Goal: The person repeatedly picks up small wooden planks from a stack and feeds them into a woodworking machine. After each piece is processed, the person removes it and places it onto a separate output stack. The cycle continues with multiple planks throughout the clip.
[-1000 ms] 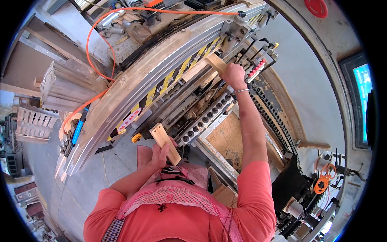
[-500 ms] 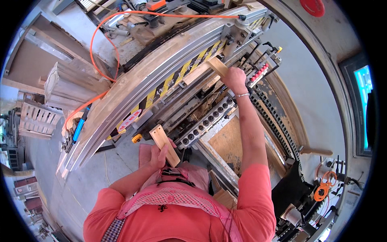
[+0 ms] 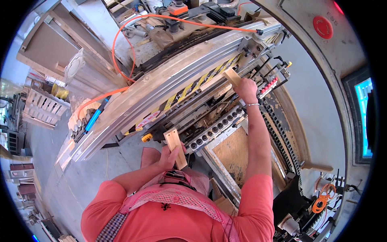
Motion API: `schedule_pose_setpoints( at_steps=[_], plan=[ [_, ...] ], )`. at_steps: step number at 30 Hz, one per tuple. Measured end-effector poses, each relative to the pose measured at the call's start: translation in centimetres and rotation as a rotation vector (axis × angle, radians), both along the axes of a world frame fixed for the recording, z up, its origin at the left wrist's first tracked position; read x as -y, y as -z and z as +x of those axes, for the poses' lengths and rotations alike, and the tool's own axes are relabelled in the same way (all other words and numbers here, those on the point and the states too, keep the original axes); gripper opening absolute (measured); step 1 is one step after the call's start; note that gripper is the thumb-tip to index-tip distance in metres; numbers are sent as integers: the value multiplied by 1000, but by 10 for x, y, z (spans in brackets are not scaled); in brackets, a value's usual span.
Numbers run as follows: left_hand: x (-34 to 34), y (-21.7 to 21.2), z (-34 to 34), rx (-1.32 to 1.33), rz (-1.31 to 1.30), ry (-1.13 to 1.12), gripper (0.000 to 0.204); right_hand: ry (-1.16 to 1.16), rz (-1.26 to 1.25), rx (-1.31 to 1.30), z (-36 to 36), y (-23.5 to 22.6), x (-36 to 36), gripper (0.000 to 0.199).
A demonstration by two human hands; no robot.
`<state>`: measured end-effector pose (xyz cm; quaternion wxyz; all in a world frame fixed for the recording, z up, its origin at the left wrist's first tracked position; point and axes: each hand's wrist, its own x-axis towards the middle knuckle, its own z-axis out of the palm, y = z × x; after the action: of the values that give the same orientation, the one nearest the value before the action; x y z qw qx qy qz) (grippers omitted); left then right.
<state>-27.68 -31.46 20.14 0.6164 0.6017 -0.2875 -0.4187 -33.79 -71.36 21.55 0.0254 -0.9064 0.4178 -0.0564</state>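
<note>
My left hand is closed around a short wooden block with small holes near its far end, held tilted in front of my waist. Out ahead, my right hand grips another flat wooden piece, whose far end points toward the black-and-yellow striped edge of the machine beam. The fingers under the right piece are hidden by the back of the hand. Below my right forearm lies a row of dark round knobs on a pale bar.
A long curved-looking rail crosses ahead, with an orange hose over it and a blue tool at its left end. A red emergency button and a lit screen stand at the right. A slatted crate sits far left.
The whole scene has shifted slightly right as my head turned. Both hands keep hold of their wooden pieces, with little movement relative to the machine.
</note>
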Motion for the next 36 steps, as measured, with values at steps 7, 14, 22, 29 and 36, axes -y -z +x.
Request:
schedule_pose_setpoints(
  at_steps=[7,14,22,29,36],
  plan=[
    [11,-33,-1,-509,146,29,31,55,-2,-36,1,6,0,34],
    [3,-3,4,-519,164,261,37,72,-4,-166,10,-15,-13,35],
    [2,14,2,430,-153,318,23,102,16,-148,4,-5,-3,41],
    [1,22,2,303,-121,211,21,49,-28,-200,7,-5,-8,32],
    [-2,25,-2,-75,-59,104,21,16,-52,-116,3,8,-4,40]
  ],
)
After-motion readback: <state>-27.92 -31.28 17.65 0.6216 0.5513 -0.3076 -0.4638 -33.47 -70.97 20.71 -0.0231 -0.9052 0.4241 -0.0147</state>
